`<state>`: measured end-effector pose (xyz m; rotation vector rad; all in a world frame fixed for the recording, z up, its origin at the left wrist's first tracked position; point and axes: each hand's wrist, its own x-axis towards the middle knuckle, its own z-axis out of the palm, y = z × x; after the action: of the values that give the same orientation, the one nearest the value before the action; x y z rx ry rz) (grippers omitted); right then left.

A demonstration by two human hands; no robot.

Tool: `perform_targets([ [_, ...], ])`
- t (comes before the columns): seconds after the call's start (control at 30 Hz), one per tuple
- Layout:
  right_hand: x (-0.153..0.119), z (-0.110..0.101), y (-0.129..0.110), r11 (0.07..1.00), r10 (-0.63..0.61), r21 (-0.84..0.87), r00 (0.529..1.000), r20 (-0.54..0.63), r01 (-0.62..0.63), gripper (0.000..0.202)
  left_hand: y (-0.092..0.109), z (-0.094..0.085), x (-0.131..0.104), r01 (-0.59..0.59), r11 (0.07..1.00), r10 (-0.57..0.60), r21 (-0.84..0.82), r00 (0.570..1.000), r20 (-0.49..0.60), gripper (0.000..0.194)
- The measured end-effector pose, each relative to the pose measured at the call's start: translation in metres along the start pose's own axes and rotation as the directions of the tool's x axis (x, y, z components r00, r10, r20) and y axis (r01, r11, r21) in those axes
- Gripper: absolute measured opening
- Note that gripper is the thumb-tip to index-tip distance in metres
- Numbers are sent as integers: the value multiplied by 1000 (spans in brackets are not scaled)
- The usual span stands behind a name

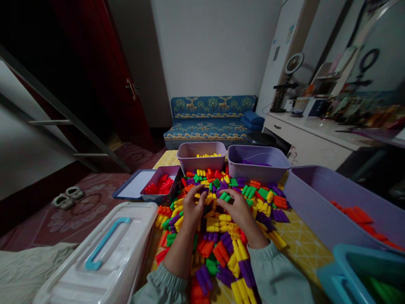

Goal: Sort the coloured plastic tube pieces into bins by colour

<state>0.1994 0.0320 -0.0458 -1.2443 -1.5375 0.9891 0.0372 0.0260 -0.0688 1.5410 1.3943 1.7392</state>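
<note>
Many red, orange, yellow, green and purple plastic blocks (212,224) lay on the yellow patterned table (300,234). Above them, the right hand (238,206) had its grip closed on a green plastic block (225,196); the left hand (193,207) curled by a purple block (205,191), its grip unclear.

It's dim in here, the light soft and greyish, its source out of sight. The back wall (209,50) catches a pale, even wash, with a darker band of shade down its left side, while the space behind the red door (104,63) sinks to near black. Faint sheen lies on the clear lid (126,236) and the dresser top (319,131). The blocks (212,223) read fairly clearly—colours still strong—but the mirror side smears into blur, and the right-hand lilac bin (319,211) looks stretched toward the edge.
</note>
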Motion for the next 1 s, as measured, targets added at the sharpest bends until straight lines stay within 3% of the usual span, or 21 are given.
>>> perform_targets([
  [0.13, 0, 5, 3, 977, 27, 207, 997, 71, -41, 29, 1, -1, 1, -96, 994, 91, 52, 993, 76, 23],
  [0.4, -9, 6, -21, 948, 26, 307, 984, 174, -79, 24, 7, 0, 3, -96, 995, 91, 29, 988, 121, 17],
  [0.53, -11, 0, -34, 964, -4, 264, 993, 117, -28, 20, 7, 0, 2, -99, 994, 91, 44, 981, 169, 16],
  [0.7, -13, -6, -44, 961, -38, 278, 997, 70, 18, 14, 4, 1, 1, -117, 990, 106, 73, 984, 146, 14],
  [0.83, -18, -10, -59, 860, -5, 509, 998, 68, -31, 21, 4, 1, 1, -108, 991, 94, 82, 982, 161, 14],
  [1.0, -30, -24, -87, 642, -9, 749, 979, -203, 162, 21, 4, 0, 1, -79, 994, 67, 72, 985, 159, 15],
])
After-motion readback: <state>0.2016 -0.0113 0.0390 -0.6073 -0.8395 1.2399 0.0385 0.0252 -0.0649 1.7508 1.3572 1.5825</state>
